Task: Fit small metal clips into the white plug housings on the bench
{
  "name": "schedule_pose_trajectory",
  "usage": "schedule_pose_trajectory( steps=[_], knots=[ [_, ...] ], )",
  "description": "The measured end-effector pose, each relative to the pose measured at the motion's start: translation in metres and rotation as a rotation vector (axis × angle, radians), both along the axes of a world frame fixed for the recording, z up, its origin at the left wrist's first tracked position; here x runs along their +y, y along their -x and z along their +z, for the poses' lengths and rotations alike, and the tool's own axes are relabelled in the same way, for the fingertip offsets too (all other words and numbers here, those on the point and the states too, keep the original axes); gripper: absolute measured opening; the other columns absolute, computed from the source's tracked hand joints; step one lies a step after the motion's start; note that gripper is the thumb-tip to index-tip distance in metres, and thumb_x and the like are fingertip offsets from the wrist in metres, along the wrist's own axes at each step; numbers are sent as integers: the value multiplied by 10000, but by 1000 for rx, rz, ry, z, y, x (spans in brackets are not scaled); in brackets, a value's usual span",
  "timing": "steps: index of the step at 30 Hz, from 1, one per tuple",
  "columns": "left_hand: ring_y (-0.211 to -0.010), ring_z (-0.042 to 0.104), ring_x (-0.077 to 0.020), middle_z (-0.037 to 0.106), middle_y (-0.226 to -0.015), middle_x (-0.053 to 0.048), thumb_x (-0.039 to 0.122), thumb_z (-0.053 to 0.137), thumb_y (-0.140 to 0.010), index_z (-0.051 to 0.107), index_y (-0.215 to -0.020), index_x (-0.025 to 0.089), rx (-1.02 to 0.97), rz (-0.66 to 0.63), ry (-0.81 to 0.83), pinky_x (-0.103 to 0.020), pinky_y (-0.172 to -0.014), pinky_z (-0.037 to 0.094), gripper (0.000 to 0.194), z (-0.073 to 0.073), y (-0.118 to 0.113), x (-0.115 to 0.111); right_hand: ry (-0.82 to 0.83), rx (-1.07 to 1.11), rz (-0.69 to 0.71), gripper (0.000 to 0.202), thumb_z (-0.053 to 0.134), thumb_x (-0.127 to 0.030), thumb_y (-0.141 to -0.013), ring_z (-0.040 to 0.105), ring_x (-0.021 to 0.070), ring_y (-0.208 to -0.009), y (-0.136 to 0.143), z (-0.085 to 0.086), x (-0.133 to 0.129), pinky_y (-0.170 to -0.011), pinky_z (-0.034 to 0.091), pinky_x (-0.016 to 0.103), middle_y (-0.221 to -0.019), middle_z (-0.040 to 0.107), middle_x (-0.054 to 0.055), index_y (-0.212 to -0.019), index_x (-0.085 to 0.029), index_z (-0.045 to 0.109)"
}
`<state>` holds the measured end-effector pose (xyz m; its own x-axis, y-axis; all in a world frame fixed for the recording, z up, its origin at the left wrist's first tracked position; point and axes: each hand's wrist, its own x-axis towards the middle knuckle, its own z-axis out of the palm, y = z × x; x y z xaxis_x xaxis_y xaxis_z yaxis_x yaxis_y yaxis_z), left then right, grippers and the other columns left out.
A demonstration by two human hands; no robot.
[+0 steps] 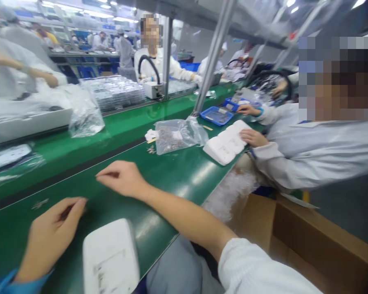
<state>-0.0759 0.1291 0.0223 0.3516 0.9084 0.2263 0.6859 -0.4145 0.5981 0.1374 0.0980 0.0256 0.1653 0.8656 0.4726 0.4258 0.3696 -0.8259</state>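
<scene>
My left hand (53,232) hovers over the green table at the lower left, its thumb and fingers curled together; whatever it might hold is hidden. To its right lies a white plastic housing (110,253) with a recessed face. My right hand (122,177) is above the table beyond the housing, thumb and index fingertips pinched; nothing can be made out between them. Small metal parts (40,203) lie on the table just past my left hand. A clear bag of small parts (171,136) rests farther along, beside a small loose pile (151,149).
On the right a co-worker's hand (254,138) touches a row of white housings (225,145). Blue trays (217,116) sit behind. An open cardboard box (319,241) stands below the table edge. Metal posts (213,57) rise from the far side.
</scene>
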Motion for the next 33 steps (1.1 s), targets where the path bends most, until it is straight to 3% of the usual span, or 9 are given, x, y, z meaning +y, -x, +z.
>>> schedule_pose_trajectory(
  steps=[4, 7, 11, 15, 17, 20, 26, 30, 33],
  knots=[
    [-724, 660, -162, 693, -786, -7, 416, 521, -895, 668, -952, 197, -154, -114, 48, -286, -695, 529, 271, 14, -11, -14, 100, 281, 23, 63, 676, -169, -830, 716, 148, -689, -7, 6, 3, -710, 564, 263, -748, 726, 10, -839, -171, 738],
    [-735, 607, -138, 624, -810, -13, 301, 397, -973, 621, -1006, 187, -107, -250, -17, -269, -701, 503, 254, 23, -14, -28, 71, 333, 39, 39, 672, -165, -812, 724, 161, -671, -8, 15, -10, -693, 573, 275, -710, 704, -2, -794, -172, 706],
    [-825, 560, -159, 578, -915, -41, 260, 344, -1003, 573, -1073, 183, 122, -483, -138, -303, -768, 475, 252, 34, -12, -53, -11, 185, -50, 90, 651, -122, -817, 692, 147, -769, 2, 27, -73, -712, 551, 263, -827, 719, 13, -800, -188, 709],
    [-928, 558, -220, 569, -1033, -85, 447, 567, -925, 517, -1214, 152, 306, -618, -157, -349, -792, 479, 415, 28, -7, -61, 29, 140, -176, 116, 631, -104, -855, 624, 115, -708, 25, 8, -155, -637, 517, 233, -840, 688, 14, -835, -191, 706],
    [-918, 574, -221, 582, -1013, -75, 460, 579, -919, 526, -1176, 164, 340, -573, -122, -341, -770, 477, 396, 23, -6, -67, 86, 143, -212, 130, 616, -99, -875, 622, 113, -697, 34, -9, -185, -635, 521, 231, -835, 692, 9, -882, -195, 703],
    [-827, 608, -203, 610, -926, -37, 426, 561, -927, 532, -1123, 189, 365, -381, -71, -315, -686, 454, 309, 19, -7, -88, 94, 74, -266, 140, 596, -100, -899, 635, 127, -740, 39, -28, -209, -661, 529, 246, -881, 699, 20, -937, -196, 690],
    [-743, 641, -205, 651, -861, -12, 395, 536, -944, 537, -1095, 210, 398, -134, -102, -319, -621, 426, 239, 17, -14, -140, -31, -173, -197, 157, 553, -59, -916, 615, 161, -823, 24, -33, -202, -719, 516, 299, -905, 676, 38, -955, -183, 641],
    [-821, 640, -235, 665, -898, -44, 333, 504, -956, 554, -1011, 204, 432, -88, -261, -353, -705, 448, 149, 11, -22, -152, -29, -276, -111, 167, 544, -49, -916, 576, 168, -812, 23, -32, -196, -708, 495, 318, -902, 670, 38, -956, -184, 634],
    [-829, 641, -238, 673, -910, -50, 316, 504, -951, 549, -984, 203, 434, -57, -267, -358, -705, 446, 126, 9, -26, -155, -42, -327, -143, 174, 544, -43, -909, 550, 169, -787, 29, -33, -197, -694, 483, 326, -901, 667, 47, -955, -178, 644]
  ],
)
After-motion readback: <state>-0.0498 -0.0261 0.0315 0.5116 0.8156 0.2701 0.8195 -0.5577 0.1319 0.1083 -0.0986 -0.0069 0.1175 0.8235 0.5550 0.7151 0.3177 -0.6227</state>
